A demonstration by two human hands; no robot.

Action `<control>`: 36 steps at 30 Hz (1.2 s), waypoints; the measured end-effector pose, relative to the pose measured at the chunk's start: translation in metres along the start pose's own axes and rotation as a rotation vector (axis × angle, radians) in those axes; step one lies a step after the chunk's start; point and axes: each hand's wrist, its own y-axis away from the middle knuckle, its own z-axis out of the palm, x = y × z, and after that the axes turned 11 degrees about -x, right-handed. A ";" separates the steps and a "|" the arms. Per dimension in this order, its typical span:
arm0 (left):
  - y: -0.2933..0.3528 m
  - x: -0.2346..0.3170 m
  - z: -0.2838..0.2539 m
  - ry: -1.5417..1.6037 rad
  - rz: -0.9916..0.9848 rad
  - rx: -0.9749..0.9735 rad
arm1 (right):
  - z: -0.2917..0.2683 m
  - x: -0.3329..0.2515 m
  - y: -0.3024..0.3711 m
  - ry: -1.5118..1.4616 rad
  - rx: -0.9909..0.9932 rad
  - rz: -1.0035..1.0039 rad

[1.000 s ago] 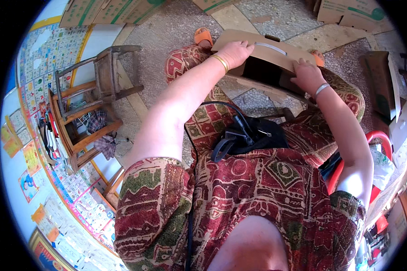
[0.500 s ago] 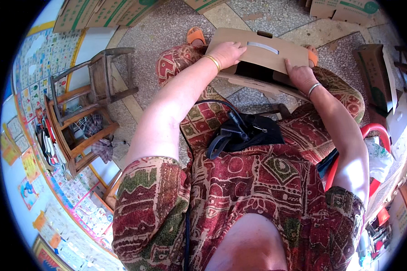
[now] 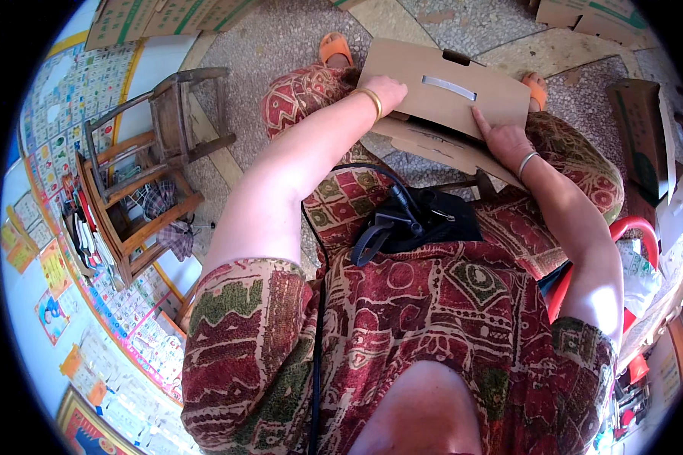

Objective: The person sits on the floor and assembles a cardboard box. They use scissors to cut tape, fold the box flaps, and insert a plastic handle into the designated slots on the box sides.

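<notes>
Brown cardboard box (image 3: 440, 107) sits long axis crosswise, right end nearer.

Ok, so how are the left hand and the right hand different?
The left hand wears a gold-coloured bangle; the right hand wears a silver-coloured one. The left hand's fingers look bunched together, while the right hand's index finger stretches toward the pale carry handle. The left hand is at the cardboard box lid's left side, the right hand at its right. Both touch the lid.
</notes>
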 end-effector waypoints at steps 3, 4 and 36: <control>-0.001 0.005 -0.004 0.009 0.067 -0.069 | 0.013 0.005 0.002 -0.061 0.009 -0.022; 0.000 0.006 -0.009 -0.007 0.092 -0.108 | 0.014 0.005 0.003 -0.070 0.032 -0.030; 0.004 0.003 -0.007 0.205 0.074 -0.442 | 0.003 0.002 0.009 -0.625 -0.181 -0.027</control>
